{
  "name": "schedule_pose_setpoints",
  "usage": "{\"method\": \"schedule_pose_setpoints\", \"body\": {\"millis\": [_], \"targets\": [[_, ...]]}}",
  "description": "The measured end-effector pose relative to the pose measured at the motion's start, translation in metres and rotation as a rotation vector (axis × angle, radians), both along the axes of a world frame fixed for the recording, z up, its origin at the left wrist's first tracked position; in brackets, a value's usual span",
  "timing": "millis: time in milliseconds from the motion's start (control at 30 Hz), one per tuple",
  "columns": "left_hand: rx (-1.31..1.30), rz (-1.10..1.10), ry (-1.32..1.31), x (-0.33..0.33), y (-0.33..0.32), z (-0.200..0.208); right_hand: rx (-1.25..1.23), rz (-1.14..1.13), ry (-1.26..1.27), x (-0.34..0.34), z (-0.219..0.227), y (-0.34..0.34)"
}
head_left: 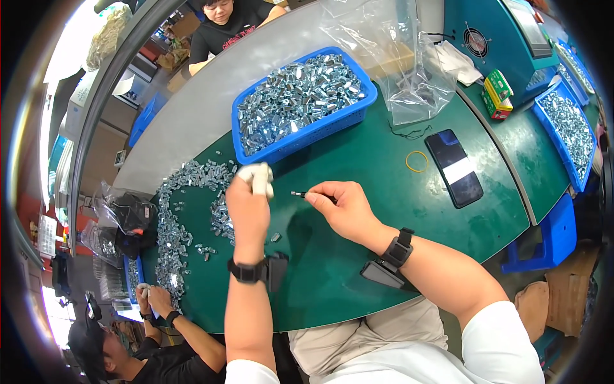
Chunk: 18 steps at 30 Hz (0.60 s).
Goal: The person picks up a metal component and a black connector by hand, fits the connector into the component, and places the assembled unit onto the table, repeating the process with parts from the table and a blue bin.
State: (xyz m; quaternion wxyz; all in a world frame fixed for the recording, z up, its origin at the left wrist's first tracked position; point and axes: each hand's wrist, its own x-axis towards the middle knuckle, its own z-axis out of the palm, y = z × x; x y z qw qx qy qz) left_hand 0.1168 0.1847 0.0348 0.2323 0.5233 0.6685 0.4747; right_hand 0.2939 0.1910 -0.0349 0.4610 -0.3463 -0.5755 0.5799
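Note:
My right hand (345,208) pinches a thin black tool (299,194) with a small metal tip, which points left toward my other hand. White covers wrap several fingers of my left hand (251,195). Those fingers are curled together and slightly blurred, and anything between them is hidden. Just beyond my left hand stands a blue plastic basket (307,142) heaped with small shiny metal sleeves (294,96). More loose metal sleeves (171,256) lie in a curved band on the green tabletop (345,275), left of my left hand. One single sleeve (275,237) rests beside my left wrist.
At the right lie a black phone (454,168) and a yellow rubber band (417,161). Clear plastic bags (416,96), a small green box (496,95) and a teal machine (489,45) are farther back. One co-worker (128,358) handles parts at lower left; another person (224,32) sits opposite.

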Motion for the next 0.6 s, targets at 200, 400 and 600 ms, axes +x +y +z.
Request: {"method": "schedule_pose_setpoints", "body": {"millis": [200, 400, 600], "targets": [[0.078, -0.033, -0.131, 0.000, 0.079, 0.030, -0.035, 0.040, -0.027, -0.001, 0.011, -0.004], [0.052, -0.043, -0.154, -0.008, 0.070, 0.025, -0.053, 0.073, -0.027, -0.002, 0.016, -0.007], [0.161, -0.023, -0.151, -0.022, 0.022, 0.016, -0.060, 0.038, -0.010, -0.005, -0.001, -0.005]]}}
